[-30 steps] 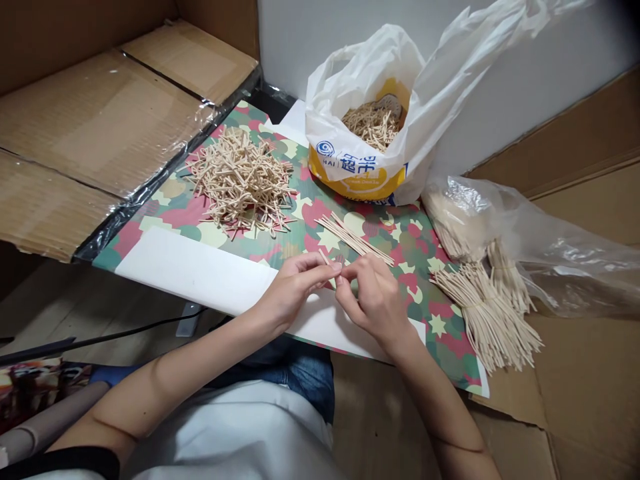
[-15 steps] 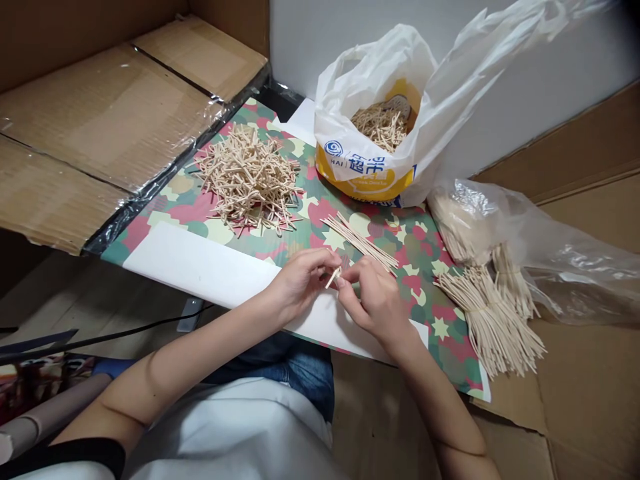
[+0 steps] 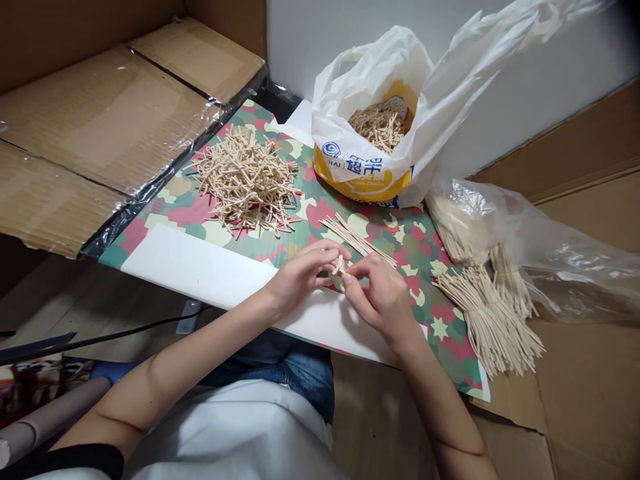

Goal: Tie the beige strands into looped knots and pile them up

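Note:
Between my fingertips is a small knotted piece of pale cord [image 3: 339, 265]. My left hand [image 3: 303, 275] pinches it from the left, and my right hand [image 3: 376, 292] has thumb and forefinger closed at its right side. Just beyond my hands, several long thin pale strands [image 3: 356, 239] lie loosely side by side on the patterned sheet. A heap of short pale knotted pieces [image 3: 246, 179] sits farther back on the left of the sheet.
A white and yellow plastic bag [image 3: 367, 163] of similar pieces stands behind. Tied bundles of long strands [image 3: 493, 320] lie at the right beside a clear bag [image 3: 550, 247]. Cardboard [image 3: 110, 113] borders the left; a white strip [image 3: 195, 267] edges the patterned sheet [image 3: 440, 357].
The piece between my hands has turned, and its straight end no longer points down to the left. My fingers have shifted slightly around it.

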`<state>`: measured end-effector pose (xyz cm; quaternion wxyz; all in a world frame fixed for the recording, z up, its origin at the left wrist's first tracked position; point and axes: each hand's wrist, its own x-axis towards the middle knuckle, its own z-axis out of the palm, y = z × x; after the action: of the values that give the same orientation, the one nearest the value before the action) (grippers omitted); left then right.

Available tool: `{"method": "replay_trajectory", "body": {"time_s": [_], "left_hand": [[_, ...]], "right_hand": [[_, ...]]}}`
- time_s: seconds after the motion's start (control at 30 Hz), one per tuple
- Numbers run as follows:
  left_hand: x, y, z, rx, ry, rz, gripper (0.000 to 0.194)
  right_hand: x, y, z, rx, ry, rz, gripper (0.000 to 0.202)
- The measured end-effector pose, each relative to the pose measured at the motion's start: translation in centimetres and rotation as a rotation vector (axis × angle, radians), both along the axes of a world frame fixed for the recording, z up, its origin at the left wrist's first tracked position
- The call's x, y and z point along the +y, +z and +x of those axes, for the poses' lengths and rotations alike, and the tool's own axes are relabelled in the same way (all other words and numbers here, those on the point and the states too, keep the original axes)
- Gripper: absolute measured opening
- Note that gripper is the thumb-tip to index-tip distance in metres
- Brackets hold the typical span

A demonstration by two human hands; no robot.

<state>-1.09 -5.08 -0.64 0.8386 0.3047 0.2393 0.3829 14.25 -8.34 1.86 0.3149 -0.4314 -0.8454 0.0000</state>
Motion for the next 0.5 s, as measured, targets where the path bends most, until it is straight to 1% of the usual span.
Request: {"method": "replay_trajectory", "body": {"time_s": [0.07,0.13,0.23,0.3,0.37,0.43,0.5], "left_hand": [[0.0,0.1,-0.4,0.052,-0.020,0.108,0.025],[0.0,0.1,-0.6,0.089,-0.009,0.173,0.021],[0.1,0.1,-0.6,0.071,-0.040,0.144,0.013],[0.2,0.0,-0.6,0.062,-0.049,0.127,0.011],[0.3,-0.1,-0.8,0.077,-0.043,0.149,0.012],[0.4,0.0,-1.1,0.111,-0.045,0.207,0.013],[0.5,0.3,-1.5,0.170,-0.055,0.292,0.014]], "right_hand": [[0.1,-0.2,0.0,-0.043,0.007,0.060,0.013],[0.1,-0.4,0.0,-0.075,0.016,0.112,0.014],[0.1,-0.5,0.0,-0.080,0.032,0.141,0.017],[0.0,-0.4,0.0,-0.062,0.043,0.123,0.016],[-0.1,-0.3,0.0,-0.040,0.062,0.098,0.015],[-0.1,0.0,0.1,-0.009,0.079,0.059,0.013],[0.0,0.3,0.4,0.036,0.083,-0.053,0.009]]}}
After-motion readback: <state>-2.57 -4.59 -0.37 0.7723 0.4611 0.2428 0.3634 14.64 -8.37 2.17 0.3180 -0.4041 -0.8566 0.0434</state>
